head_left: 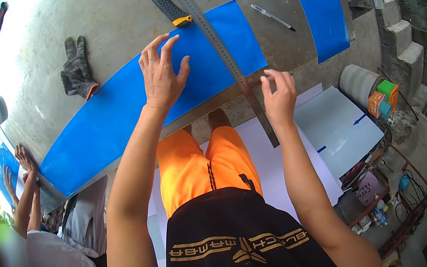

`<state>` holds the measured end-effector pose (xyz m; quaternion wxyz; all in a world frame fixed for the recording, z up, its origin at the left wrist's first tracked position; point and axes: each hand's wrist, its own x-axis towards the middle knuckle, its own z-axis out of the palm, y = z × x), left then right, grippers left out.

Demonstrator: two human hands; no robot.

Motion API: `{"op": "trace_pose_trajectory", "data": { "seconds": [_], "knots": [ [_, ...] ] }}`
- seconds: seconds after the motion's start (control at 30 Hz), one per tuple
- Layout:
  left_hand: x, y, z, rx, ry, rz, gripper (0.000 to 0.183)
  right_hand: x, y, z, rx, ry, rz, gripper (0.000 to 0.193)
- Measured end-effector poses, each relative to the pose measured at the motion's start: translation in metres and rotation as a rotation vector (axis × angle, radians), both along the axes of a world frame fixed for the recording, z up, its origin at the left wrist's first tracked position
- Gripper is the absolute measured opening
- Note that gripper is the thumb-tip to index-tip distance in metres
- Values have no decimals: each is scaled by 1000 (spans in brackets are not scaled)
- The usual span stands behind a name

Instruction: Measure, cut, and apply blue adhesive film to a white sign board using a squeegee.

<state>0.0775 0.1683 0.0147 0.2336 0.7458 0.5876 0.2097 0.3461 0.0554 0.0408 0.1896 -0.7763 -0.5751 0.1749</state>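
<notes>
1. The left hand [164, 77] is held open over the blue sheet [115, 112], its fingers spread and bent; whether the sheet is touched cannot be told.
2. The right hand [280, 96] is held half curled just right of the metal ruler [220, 48], near the table's close edge; whether anything small is pinched in it cannot be told.
3. The blue sheet is laid along the near side of the table [118, 28] and is crossed by the ruler, whose lower end is left jutting past the edge.
4. A yellow-and-black cutter [169, 6] is placed just left of the ruler.
5. A pen [272, 17] is seen to the right, a grey glove [77, 68] to the left.
6. A co-worker's hand [25, 159] is seen by the sheet's left end.
</notes>
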Motion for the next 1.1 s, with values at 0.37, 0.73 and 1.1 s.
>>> {"op": "trace_pose_trajectory", "data": {
  "seconds": [0.37,0.73,1.1],
  "knots": [
    [13,72,-33,243,256,20,52,12,52,14,-74,259,-40,13],
    [34,34,-22,180,172,-71,80,-25,-62,-26,-269,823,-312,27],
    [49,17,-19,64,373,-219,95,-31,-105,-38,-148,856,-355,27]
  ]
}}
